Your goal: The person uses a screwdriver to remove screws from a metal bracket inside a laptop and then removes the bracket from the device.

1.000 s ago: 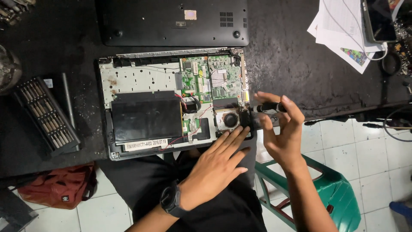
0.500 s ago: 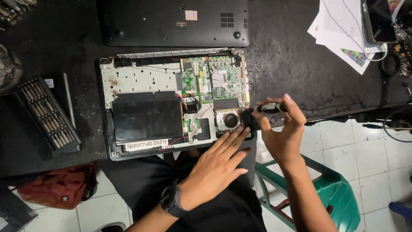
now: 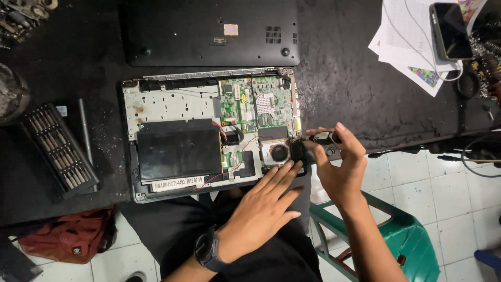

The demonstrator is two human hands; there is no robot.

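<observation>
Looking down from the person's head, the view shows an opened laptop [image 3: 209, 136] lying on a dark worktable [image 3: 344, 89], its near edge overhanging the table toward the person's lap, which brings the insides within easy reach. The left hand [image 3: 263, 209] lies flat with fingers straight and slightly spread, gripping nothing; its fingertips press on the laptop's near right corner, just beside the round fan [image 3: 279, 153], seemingly to steady the machine. The right hand [image 3: 339, 167] hovers just off the laptop's right edge, thumb and fingers curled around a small black part [image 3: 323, 139], held level beside the corner it seems to belong to; whether it still touches the laptop cannot be told. A black battery [image 3: 180, 151] fills the near left of the case, and a green board [image 3: 255, 102] sits at the far right. The removed bottom cover [image 3: 209, 31] rests farther back, out of the way. A tray of screwdriver bits [image 3: 57, 151] sits to the left, beside a thin metal rod [image 3: 84, 130]. Papers [image 3: 407, 47] and a phone [image 3: 450, 31] lie far right. A green stool [image 3: 412, 240] stands below on white tiles.
</observation>
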